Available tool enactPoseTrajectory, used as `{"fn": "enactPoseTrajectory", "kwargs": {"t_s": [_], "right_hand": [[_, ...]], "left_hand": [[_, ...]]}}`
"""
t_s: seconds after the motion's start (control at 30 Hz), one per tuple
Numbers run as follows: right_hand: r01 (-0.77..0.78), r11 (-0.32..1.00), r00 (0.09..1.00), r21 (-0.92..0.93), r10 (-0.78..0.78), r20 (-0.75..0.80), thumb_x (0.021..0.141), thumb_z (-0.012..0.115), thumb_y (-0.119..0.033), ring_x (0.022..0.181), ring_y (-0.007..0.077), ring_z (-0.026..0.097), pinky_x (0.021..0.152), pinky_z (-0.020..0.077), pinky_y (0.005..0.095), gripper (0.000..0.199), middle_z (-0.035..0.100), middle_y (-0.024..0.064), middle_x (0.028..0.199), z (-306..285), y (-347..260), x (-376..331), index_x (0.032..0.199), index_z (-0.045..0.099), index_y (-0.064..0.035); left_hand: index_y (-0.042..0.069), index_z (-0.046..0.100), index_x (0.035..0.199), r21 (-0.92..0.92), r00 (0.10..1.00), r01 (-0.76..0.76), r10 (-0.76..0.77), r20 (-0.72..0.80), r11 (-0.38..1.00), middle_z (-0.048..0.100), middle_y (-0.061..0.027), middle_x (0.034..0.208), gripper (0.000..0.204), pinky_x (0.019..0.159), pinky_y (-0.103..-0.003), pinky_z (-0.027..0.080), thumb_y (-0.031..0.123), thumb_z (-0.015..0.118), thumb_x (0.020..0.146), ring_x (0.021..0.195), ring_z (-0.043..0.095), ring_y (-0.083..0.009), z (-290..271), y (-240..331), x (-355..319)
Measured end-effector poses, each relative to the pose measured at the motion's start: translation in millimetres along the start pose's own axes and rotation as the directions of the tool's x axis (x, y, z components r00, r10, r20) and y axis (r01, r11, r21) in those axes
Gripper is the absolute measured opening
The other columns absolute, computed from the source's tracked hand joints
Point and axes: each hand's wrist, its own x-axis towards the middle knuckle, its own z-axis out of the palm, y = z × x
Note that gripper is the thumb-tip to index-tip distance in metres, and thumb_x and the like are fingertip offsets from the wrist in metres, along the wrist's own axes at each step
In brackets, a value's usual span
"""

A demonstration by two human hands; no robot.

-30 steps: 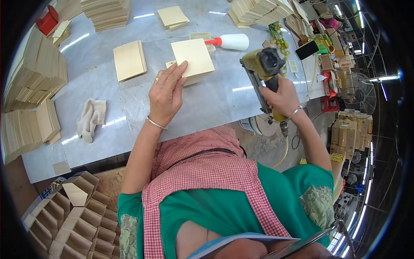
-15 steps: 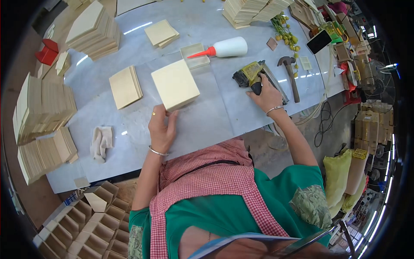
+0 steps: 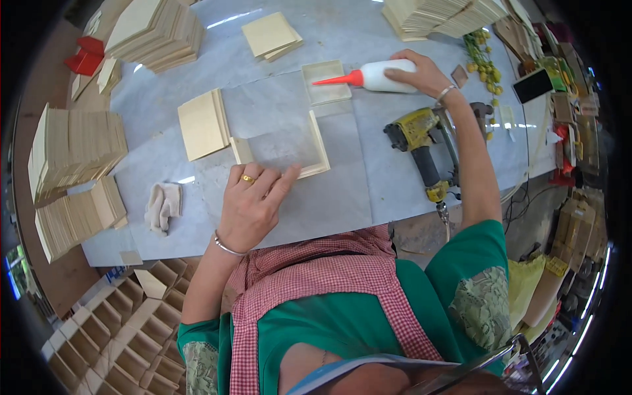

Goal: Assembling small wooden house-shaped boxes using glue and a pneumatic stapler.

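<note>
My left hand (image 3: 253,204) is closed over the near side of a pale wooden frame (image 3: 320,141), whose thin walls stand on the table around a see-through middle. Its fingers hide part of the near wall. My right hand (image 3: 421,74) has its fingers wrapped round a white squeeze bottle (image 3: 378,77) with a red nozzle, lying on its side. That nozzle points left over a shallow, pale, rectangular tray (image 3: 327,99). Nearer me on the right lies a yellow and black nail gun (image 3: 421,141) with a hose fitting, beneath my right forearm.
Thin square wooden panels (image 3: 203,125) lie left of the frame, with more panels (image 3: 271,33) farther back. Tall panel stacks (image 3: 79,151) line the left side. A whitish cloth (image 3: 164,207) rests near the front edge. A hammer (image 3: 484,112) and a phone (image 3: 533,86) lie right.
My right hand has left the nail gun and taken hold of the bottle. The square-topped wooden block at my left hand is gone from view; the wooden frame now stands there.
</note>
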Motion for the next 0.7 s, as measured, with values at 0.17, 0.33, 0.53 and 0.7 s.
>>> {"fn": "enactPoseTrajectory", "kwargs": {"t_s": [0.17, 0.33, 0.53, 0.7], "right_hand": [[0.157, 0.952, 0.987, -0.262, -0.142, 0.074, 0.06, 0.084, -0.043, 0.101, 0.029, 0.059, 0.087, 0.0467, 0.0347, 0.073, 0.06, 0.017, 0.107, 6.9, -8.8, -30.5, 0.114, 0.053, -0.0043], [0.124, 0.896, 0.951, 0.426, 0.015, -0.309, 0.07, 0.081, -0.027, 0.1, 0.024, 0.059, 0.088, 0.0477, 0.0359, 0.059, 0.06, 0.0102, 0.108, 7.6, -12.3, -57.0, 0.118, 0.053, -0.0048], [0.364, 0.486, 0.922, 0.795, -0.065, -0.382, 0.079, 0.075, -0.019, 0.101, 0.0175, 0.058, 0.092, 0.0446, 0.0317, 0.054, 0.058, 0.0084, 0.11, 27.9, -54.7, -99.3, 0.121, 0.05, 0.0045], [0.207, 0.534, 0.978, 0.82, -0.083, -0.193, 0.076, 0.078, -0.02, 0.1, 0.0169, 0.058, 0.09, 0.0456, 0.0301, 0.059, 0.059, 0.0088, 0.107, 60.5, -104.3, -115.8, 0.123, 0.05, 0.0031]], "left_hand": [[0.009, 0.065, 0.112, -0.014, 0.997, 0.01, -0.01, -0.071, 1.0, 0.059, -0.0007, 0.081, 0.048, 0.07, -0.034, 0.037, -0.004, 0.059, 0.066, 0.073, 0.052, -0.0185, 4.3, -4.6, -10.1], [0.007, 0.064, 0.113, -0.015, 0.992, -0.001, -0.001, -0.13, 1.0, 0.063, -0.0037, 0.093, 0.046, 0.076, -0.034, 0.039, 0.0, 0.064, 0.068, 0.082, 0.056, -0.02, -0.2, -6.4, -19.6], [0.002, 0.054, 0.126, -0.259, 0.853, 0.298, -0.378, -0.36, 0.919, 0.053, -0.0169, 0.122, 0.057, 0.09, -0.039, 0.045, 0.011, 0.075, 0.074, 0.104, 0.056, -0.0308, 6.3, -12.5, -69.8], [0.001, 0.053, 0.125, -0.371, 0.767, 0.455, -0.567, -0.298, 0.81, 0.054, -0.0165, 0.12, 0.056, 0.09, -0.037, 0.045, 0.011, 0.075, 0.075, 0.105, 0.053, -0.0312, 25.7, -12.8, -111.3]]}}
